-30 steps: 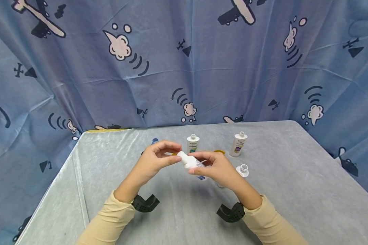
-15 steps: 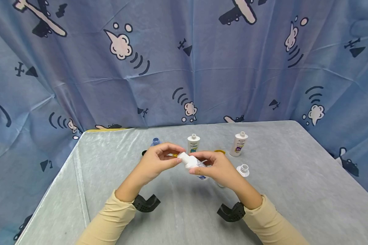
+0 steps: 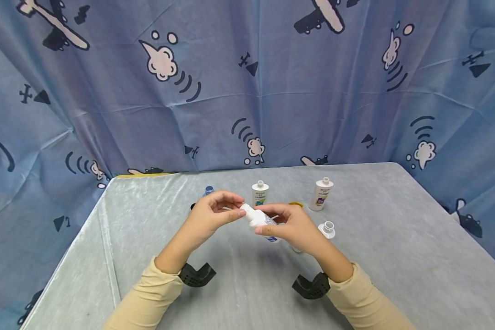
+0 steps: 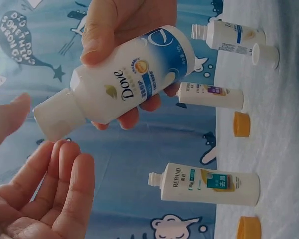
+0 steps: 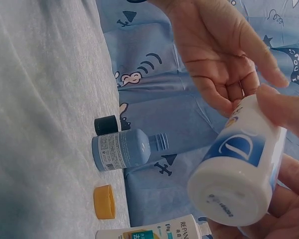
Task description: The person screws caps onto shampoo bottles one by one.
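My right hand (image 3: 290, 225) grips a white Dove bottle (image 4: 132, 79) with a blue label, thumb on one side and fingers round the other. The bottle is held tilted above the table, its white cap (image 4: 59, 115) pointing toward my left hand (image 3: 206, 216). At the cap, the left fingertips come right up to its edge, while the left thumb (image 4: 17, 112) stands apart from it with a gap. Those left fingers are loosely bent. The right wrist view shows the base of the Dove bottle (image 5: 234, 191), with the cap hidden behind its body.
Two white REPAND bottles without caps (image 3: 260, 192) (image 3: 322, 195) stand at the back. A capless blue bottle (image 5: 122, 150) stands beside a dark cap (image 5: 106, 125). Another capless Dove bottle (image 4: 234, 37) has a white cap (image 4: 265, 56) near it. Yellow caps (image 4: 241, 124) (image 5: 104, 202) lie about.
The left fingers reach a little further over the cap half a second ago, then draw back slightly to the left. The right hand and the Dove bottle stay nearly still.
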The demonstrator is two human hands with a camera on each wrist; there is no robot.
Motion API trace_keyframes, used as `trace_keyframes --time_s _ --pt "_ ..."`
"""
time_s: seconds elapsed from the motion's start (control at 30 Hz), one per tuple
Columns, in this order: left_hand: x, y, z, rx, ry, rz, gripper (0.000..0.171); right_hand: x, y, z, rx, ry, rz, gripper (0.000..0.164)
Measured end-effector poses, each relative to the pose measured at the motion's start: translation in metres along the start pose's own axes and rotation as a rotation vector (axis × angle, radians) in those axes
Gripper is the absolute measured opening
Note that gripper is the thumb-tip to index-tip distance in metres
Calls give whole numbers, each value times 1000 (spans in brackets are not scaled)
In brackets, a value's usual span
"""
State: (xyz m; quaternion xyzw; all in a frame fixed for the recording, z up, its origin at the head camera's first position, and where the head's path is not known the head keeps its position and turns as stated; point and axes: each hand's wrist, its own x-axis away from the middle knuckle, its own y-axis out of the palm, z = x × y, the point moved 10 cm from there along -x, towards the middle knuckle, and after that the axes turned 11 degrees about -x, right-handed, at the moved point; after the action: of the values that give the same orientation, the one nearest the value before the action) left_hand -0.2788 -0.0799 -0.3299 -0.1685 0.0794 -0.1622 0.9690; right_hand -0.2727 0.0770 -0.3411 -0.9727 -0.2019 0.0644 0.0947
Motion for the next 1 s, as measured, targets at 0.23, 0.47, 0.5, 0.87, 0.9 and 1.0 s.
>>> trace_keyframes --time_s 0.23,0.47,0.5,0.87,0.9,1.0 --pt "0 1 -1 -12 -6 -11 28 1 0 0 1 8 2 46" --pt "2 3 2 14 20 -38 31 0 0 -1 1 -3 1 45" --pt "2 4 3 15 25 -42 32 0 0 -1 2 -6 1 45" --pt "4 6 6 27 48 -69 40 0 1 -1 5 -7 -7 45" --pt "4 5 5 23 32 -62 41 0 2 0 2 -3 -7 45" --pt "3 5 0 11 -13 -46 40 0 3 1 -5 5 -10 46"
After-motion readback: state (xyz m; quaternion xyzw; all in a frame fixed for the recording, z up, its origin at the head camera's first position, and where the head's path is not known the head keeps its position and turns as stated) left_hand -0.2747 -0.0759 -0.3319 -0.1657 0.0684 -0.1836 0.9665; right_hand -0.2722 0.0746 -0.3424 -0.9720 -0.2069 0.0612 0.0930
